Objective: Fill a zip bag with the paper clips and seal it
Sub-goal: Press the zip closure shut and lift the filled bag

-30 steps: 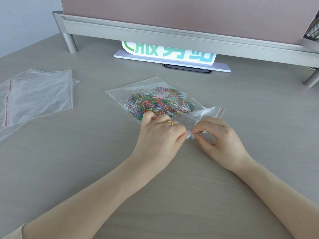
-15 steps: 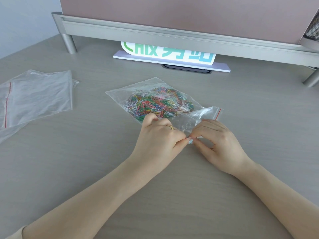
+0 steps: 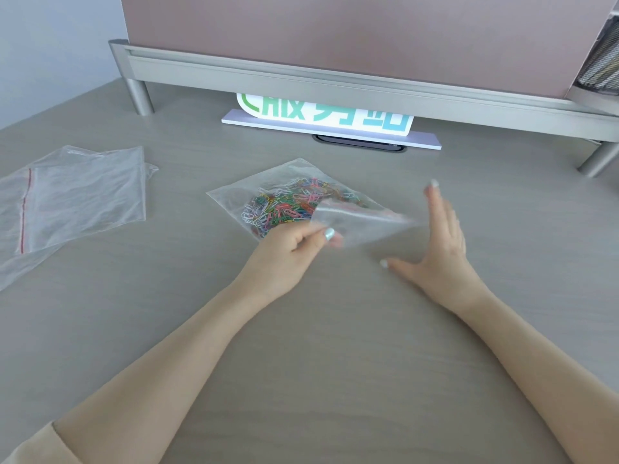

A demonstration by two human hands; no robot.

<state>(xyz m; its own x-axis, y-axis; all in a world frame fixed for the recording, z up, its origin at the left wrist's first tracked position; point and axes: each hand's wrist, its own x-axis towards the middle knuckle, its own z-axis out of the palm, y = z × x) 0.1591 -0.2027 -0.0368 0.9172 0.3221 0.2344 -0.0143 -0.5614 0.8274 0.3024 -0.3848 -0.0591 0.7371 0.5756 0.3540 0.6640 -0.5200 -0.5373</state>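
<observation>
Grey wood-grain desk (image 3: 335,380): left hand (image 3: 288,252) pinches zip bag (image 3: 355,226) of paper clips (image 3: 284,205); right hand (image 3: 442,249) splayed flat, holding nothing; pink partition (image 3: 335,35) behind.

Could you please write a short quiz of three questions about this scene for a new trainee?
1. True or false: the right hand grips the filled zip bag.
2. Which hand pinches that bag? A) left hand B) right hand C) both
3. Fill in: the empty zip bags lie on the ___ side of the desk.

Key: 1. false, it is open beside the bag. 2. A. 3. left.
</observation>
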